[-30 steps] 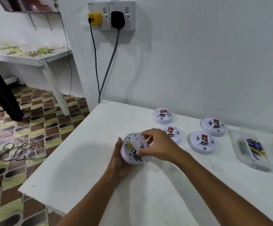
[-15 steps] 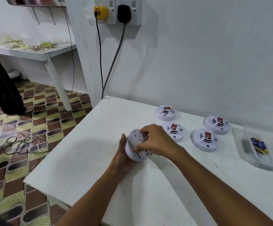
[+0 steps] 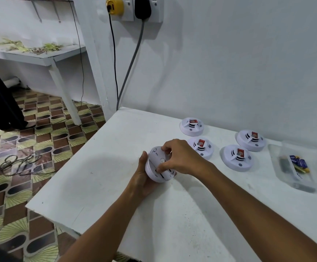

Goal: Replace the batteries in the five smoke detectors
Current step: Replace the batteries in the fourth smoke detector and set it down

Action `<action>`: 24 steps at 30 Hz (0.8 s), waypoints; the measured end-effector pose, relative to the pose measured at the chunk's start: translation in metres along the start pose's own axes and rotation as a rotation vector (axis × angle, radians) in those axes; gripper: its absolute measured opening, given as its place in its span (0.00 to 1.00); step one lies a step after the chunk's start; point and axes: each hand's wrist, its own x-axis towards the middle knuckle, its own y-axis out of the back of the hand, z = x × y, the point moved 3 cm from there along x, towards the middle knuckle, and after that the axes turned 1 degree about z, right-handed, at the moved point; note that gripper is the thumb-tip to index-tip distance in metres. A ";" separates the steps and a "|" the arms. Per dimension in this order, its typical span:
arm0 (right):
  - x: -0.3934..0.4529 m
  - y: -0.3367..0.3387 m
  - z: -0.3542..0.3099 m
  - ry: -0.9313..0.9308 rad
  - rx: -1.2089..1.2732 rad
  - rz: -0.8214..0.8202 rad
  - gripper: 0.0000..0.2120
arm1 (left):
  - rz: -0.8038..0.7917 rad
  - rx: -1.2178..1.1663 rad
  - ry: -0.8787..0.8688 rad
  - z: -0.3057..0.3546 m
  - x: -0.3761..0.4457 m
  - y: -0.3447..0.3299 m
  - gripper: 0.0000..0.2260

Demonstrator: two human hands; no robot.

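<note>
My right hand [image 3: 180,157] was pinching the back plate of the smoke detector [image 3: 158,166], fingertips at its top rim and thumb low on its face, while my left hand [image 3: 141,178] was curled under the body, cupping it tilted just above the surface [image 3: 100,182]. A second before, the plate had stood off the body with the label and innards showing; now it sat flush against it, so I judged the cover was being seated or twisted shut and this unit was close to finished. Just beyond my right hand lay the four other detectors [image 3: 237,157], face up and well apart from my grip, each with a red sticker. Farther right sat the clear tray [image 3: 286,178] holding batteries [image 3: 298,163]. Whether those four had been serviced, I couldn't tell.
</note>
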 end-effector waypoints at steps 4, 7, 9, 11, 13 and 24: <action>0.000 -0.002 0.001 0.000 0.000 0.000 0.26 | 0.033 0.015 0.015 0.000 0.000 0.002 0.44; 0.001 -0.002 0.003 -0.008 0.018 0.001 0.26 | 0.026 0.016 0.025 -0.001 0.000 0.002 0.43; 0.003 -0.002 0.005 -0.014 0.017 0.000 0.26 | 0.013 -0.001 0.027 -0.002 0.000 0.002 0.42; 0.004 -0.002 0.006 -0.038 0.027 0.003 0.25 | 0.012 -0.025 0.022 -0.002 -0.001 0.002 0.39; 0.004 -0.002 0.008 -0.074 0.061 0.008 0.25 | 0.030 -0.024 0.025 -0.002 -0.001 0.003 0.40; -0.013 -0.008 0.024 -0.176 0.273 0.016 0.19 | 0.085 0.129 -0.003 -0.002 0.002 0.002 0.46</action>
